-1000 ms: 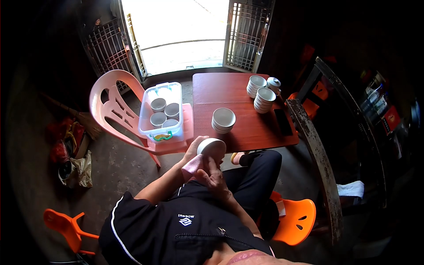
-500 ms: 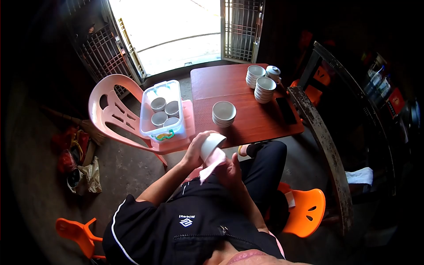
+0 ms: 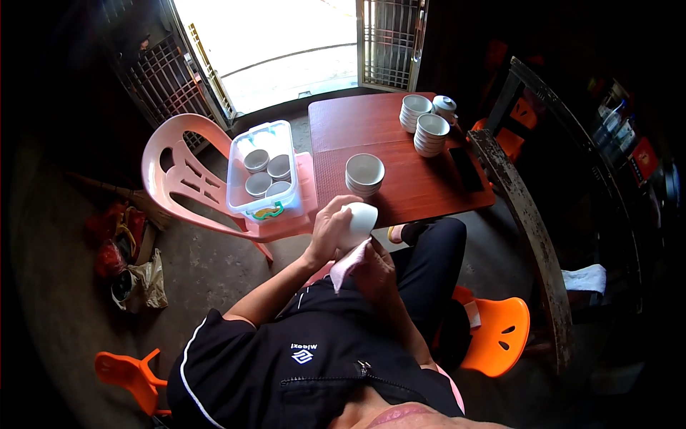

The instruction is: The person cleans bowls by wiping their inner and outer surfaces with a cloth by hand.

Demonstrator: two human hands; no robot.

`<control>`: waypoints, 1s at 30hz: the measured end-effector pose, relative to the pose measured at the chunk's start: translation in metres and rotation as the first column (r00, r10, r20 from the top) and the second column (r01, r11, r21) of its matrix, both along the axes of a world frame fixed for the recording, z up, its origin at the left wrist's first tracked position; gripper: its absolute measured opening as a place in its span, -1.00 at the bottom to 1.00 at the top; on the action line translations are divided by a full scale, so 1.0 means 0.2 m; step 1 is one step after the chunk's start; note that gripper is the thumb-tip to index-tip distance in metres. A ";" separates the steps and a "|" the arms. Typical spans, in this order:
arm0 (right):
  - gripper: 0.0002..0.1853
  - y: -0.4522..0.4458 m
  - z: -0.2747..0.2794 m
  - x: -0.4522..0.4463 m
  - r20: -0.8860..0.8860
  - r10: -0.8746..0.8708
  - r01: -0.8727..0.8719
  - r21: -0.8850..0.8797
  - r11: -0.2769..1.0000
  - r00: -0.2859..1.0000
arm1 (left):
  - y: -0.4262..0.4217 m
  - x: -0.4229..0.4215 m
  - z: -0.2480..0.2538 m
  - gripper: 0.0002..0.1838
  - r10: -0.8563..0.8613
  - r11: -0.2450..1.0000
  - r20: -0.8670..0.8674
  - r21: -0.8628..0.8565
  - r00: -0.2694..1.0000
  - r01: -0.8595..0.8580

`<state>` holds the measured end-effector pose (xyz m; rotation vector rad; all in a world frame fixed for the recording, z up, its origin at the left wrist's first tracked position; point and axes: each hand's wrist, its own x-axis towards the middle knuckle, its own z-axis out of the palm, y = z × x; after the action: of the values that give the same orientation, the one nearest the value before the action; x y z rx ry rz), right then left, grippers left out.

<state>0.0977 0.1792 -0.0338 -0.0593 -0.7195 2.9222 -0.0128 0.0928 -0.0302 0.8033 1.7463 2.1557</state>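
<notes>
My left hand [image 3: 330,230] is wrapped round a small white bowl [image 3: 363,222], tilted on its side above my lap, near the table's front edge. Below it, my right hand [image 3: 376,274] grips a pale pink cloth [image 3: 350,266] against the bowl's lower side. The fingers of the right hand are partly hidden by the cloth and bowl. Just beyond my hands, a stack of bowls [image 3: 364,175] stands on the reddish-brown table [image 3: 357,121].
Two more bowl stacks [image 3: 431,136] and a lidded pot [image 3: 444,107] stand at the table's back right, near a dark flat object [image 3: 466,170]. Left of the table, a pink chair [image 3: 161,154] bears a clear plastic box [image 3: 232,182] with bowls inside. A wooden bench [image 3: 525,222] flanks the right.
The bowl has turned in my left hand, so more of its outer side shows. Both hands have shifted slightly up and right with bowl and cloth.
</notes>
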 end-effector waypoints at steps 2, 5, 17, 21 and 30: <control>-0.77 0.03 -0.23 0.00 -0.192 0.043 0.040 0.408 0.912 0.981 | 0.00 -0.01 0.02 -0.57 -0.085 0.996 0.102 0.034 0.991 0.082; -0.72 0.00 -0.14 -0.04 -0.439 -0.079 0.424 0.892 -0.156 0.895 | -0.01 -0.07 0.05 -0.64 -0.221 0.974 0.148 -0.025 0.964 0.227; -0.78 0.05 -0.14 -0.02 -0.105 -0.030 0.031 0.004 1.000 0.994 | 0.02 -0.01 -0.08 -0.54 -0.017 0.999 -0.030 0.041 0.999 0.019; -0.78 0.03 -0.20 -0.05 -0.416 -0.057 0.412 0.855 0.316 0.907 | 0.03 0.01 0.07 -0.54 -0.252 0.966 0.480 0.178 0.840 0.189; -0.84 0.01 -0.21 -0.01 -0.132 -0.189 0.212 0.833 0.511 0.973 | 0.04 0.00 0.04 -0.57 -0.097 0.995 0.172 -0.017 0.980 0.102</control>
<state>0.0966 0.1807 -0.0752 -0.0033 -1.8917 2.0328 -0.0128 0.1014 -0.0216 0.6628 1.6108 2.0666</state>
